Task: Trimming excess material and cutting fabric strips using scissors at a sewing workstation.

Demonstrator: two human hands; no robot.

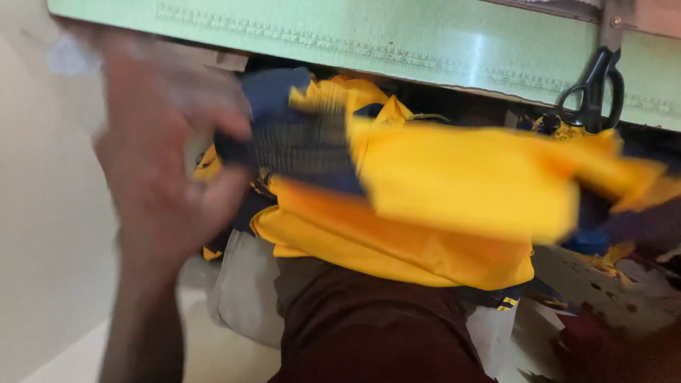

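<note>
Left hand: the left hand (167, 152), blurred, sits at nine o'clock, fingers curled loosely and part spread; its fingertips (230, 128) meet the dark ribbed edge of the navy cloth (298, 145). I cannot tell if it truly pinches.
Right hand: not seen.
Cloth in hand: the yellow fabric (461, 184) lies across the centre, draped over the lap, its tail trailing to three o'clock.
Doing it well: by my judgement, a firm grip on the ribbed edge and a flat, untwisted layer would keep the pile from sliding off the knee.
Surface: a pale green table edge (397, 42) with a printed ruler runs along twelve o'clock.
Room: black scissors (592, 89) hang at two o'clock; a cream wall (42, 213) fills nine o'clock; fabric scraps (610, 259) lie at four o'clock.
</note>
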